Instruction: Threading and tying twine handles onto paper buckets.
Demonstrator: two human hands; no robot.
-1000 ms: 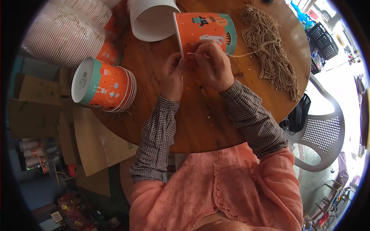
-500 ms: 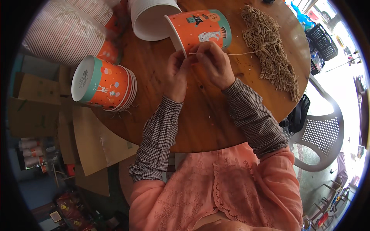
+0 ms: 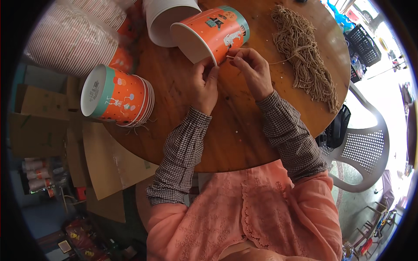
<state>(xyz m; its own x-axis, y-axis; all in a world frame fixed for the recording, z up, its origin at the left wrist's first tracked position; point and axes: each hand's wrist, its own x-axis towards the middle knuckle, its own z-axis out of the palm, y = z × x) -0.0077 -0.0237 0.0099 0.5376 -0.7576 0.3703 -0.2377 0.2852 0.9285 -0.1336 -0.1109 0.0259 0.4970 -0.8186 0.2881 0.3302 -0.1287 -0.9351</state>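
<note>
- In the head view, grips the near edge of an orange cup (image 3: 220,35) in the left hand (image 3: 204,89), with thumb and fingers clamped on the rim.
- Pinches a pale cord (image 3: 278,63) in the right hand (image 3: 254,71), with thumb and fingertips together on it, just beside the cup's wall.
- Holds the cup just beyond both sets of fingers, tipped on its side, mouth toward the left and teal-banded base toward the right; impossible to tell about any contact with the wooden table (image 3: 235,143) underneath.
- Trails the cord rightward from the right fingers, toward a tied bundle of tan strings (image 3: 300,50) on the table.
- Shows a white container (image 3: 167,24) beyond the left fingers, partly behind the cup, open end facing the fingers.
- Includes, left of the left fingers, a nested stack of orange cups (image 3: 124,98), base toward the camera, with loose cord ends near the rims.
- Shows plastic-wrapped cups (image 3: 72,41) farther left, well apart from the fingers.
</note>
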